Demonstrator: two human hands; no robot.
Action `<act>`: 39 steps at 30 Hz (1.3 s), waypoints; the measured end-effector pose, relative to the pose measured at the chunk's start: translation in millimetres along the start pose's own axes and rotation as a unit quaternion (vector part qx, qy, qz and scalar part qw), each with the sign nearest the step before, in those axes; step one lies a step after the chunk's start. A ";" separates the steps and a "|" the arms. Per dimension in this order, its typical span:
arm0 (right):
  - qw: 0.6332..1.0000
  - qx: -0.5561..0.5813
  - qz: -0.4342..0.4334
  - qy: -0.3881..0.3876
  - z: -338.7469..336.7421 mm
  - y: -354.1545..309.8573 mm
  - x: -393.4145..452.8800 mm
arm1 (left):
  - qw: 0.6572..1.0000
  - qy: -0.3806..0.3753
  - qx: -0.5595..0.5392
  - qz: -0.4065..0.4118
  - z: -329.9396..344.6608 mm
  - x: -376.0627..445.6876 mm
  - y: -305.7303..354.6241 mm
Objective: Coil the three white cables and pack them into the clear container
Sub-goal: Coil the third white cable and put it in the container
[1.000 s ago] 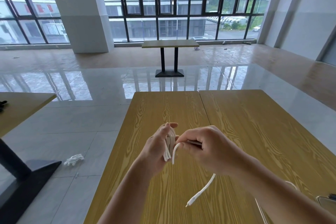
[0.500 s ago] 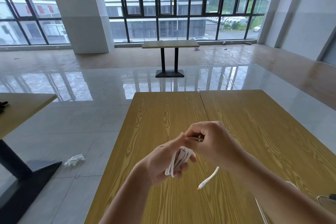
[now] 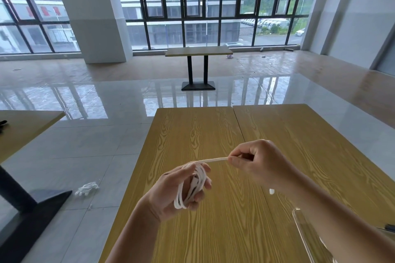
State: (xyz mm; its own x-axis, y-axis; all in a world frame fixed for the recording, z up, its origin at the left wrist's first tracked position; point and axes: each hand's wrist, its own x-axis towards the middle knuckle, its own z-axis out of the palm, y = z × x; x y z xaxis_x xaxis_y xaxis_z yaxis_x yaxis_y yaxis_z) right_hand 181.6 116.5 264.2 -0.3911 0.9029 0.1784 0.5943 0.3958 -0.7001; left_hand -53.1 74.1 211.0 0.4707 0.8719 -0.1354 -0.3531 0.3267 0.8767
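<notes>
A white cable (image 3: 193, 186) is looped into a coil around the fingers of my left hand (image 3: 173, 192), which grips it above the wooden table (image 3: 203, 134). A taut strand runs from the coil to my right hand (image 3: 258, 162), which pinches it between thumb and fingers. The cable's free end (image 3: 271, 191) peeks out below my right wrist. The clear container (image 3: 307, 235) lies at the lower right, partly hidden by my right forearm. No other white cables show on the table.
A second table (image 3: 25, 126) stands at the left with a black base. A crumpled white thing (image 3: 86, 188) lies on the tiled floor beside it. Another table (image 3: 198, 51) stands far back near the windows.
My right hand has drawn the strand out to the right and pulled it taut. The hanging tail has shortened. My left hand turned lower, with the coil now showing around its fingers.
</notes>
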 end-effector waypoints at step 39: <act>0.971 -0.133 -0.025 -0.196 13.4 -44.0 -26.5 | 0.888 0.364 -0.258 0.110 -3.8 33.2 3.8</act>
State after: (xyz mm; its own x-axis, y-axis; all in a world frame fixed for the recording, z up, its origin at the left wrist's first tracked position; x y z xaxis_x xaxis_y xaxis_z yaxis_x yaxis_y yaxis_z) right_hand 156.5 72.9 281.0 -0.6310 0.7684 -0.1066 0.7075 0.5137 -0.4853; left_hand -41.9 105.7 208.0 -0.2367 0.8791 -0.4137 -0.7835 0.0790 0.6163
